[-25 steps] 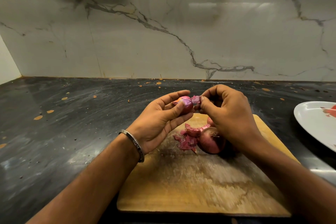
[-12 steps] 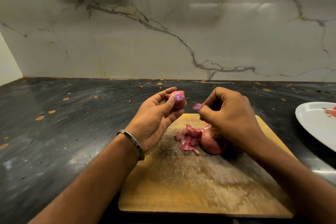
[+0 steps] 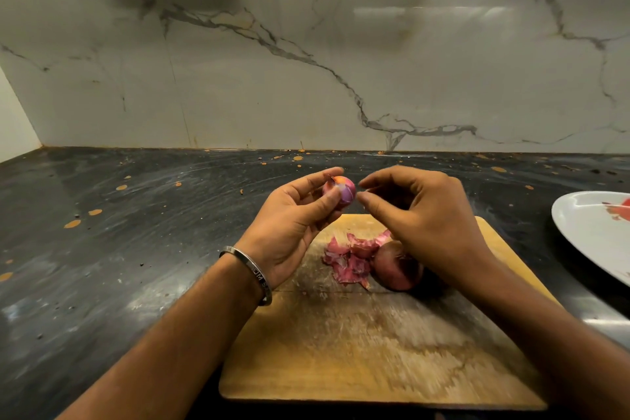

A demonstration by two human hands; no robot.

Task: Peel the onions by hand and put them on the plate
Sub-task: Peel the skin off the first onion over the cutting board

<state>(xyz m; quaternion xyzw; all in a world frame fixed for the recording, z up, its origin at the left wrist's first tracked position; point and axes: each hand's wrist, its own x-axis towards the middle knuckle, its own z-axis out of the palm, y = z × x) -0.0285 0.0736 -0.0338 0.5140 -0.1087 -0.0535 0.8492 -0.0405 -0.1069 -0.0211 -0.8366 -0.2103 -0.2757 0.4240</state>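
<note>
Peeling is under way, judging by how things are lying. Nearest the camera, a wooden cutting board [image 3: 375,351] is sitting on the dark worktop [image 3: 102,249], its surface blurred. Toward its far end a pile of pink skins [image 3: 347,259] is lying just left of a second onion [image 3: 397,269], which is keeping its dry skin and is partly hidden under the right wrist.

Above the board's far edge, the left hand [image 3: 289,225] is gripping a small onion [image 3: 341,189] between thumb and fingertips; the bulb is showing shiny purple flesh beside a patch of orange skin, so it seems only part stripped. The right hand [image 3: 419,215] is hovering just right of it with thumb and forefinger curled close together; whether they are pinching a scrap of skin I cannot tell.

The next move is calling for a fingernail catch on the remaining skin edge and a pull away, without letting the slick bulb slip.

At the right edge, a white plate [image 3: 586,232] is being cut off by the frame; something red on it is too small to identify.
</note>
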